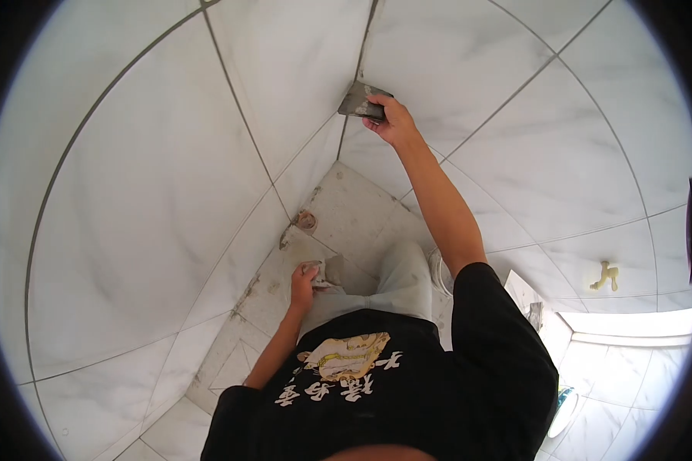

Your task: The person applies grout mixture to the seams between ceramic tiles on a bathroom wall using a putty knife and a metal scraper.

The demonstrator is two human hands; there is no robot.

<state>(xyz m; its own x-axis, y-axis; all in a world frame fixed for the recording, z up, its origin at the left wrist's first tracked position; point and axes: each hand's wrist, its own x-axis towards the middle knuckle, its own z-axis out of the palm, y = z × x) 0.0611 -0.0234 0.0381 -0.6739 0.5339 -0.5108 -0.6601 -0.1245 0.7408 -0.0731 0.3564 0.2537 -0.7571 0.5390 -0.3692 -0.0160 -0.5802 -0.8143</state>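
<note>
My right hand (pixel 394 121) is raised on an outstretched arm, its fingers closed round a dark grey flat scraper (pixel 355 101). Pale smears mark the scraper, and its far edge meets the wall corner, at the dark vertical joint between two tiled walls. Lower down, by my thigh, my left hand (pixel 304 286) is closed on a greyish flat piece (pixel 332 269) with whitish material on it; its exact kind cannot be made out. Marbled white tiles with dark joints cover the left wall (pixel 146 184) and the right wall (pixel 469 69).
A round pipe opening (pixel 306 221) sits in the dusty floor (pixel 346 196) near the left wall. A white bucket (pixel 440 273) stands by my right leg, partly hidden. A pale tap (pixel 606 276) sticks out of the right wall. Another round container (pixel 564 411) stands at lower right.
</note>
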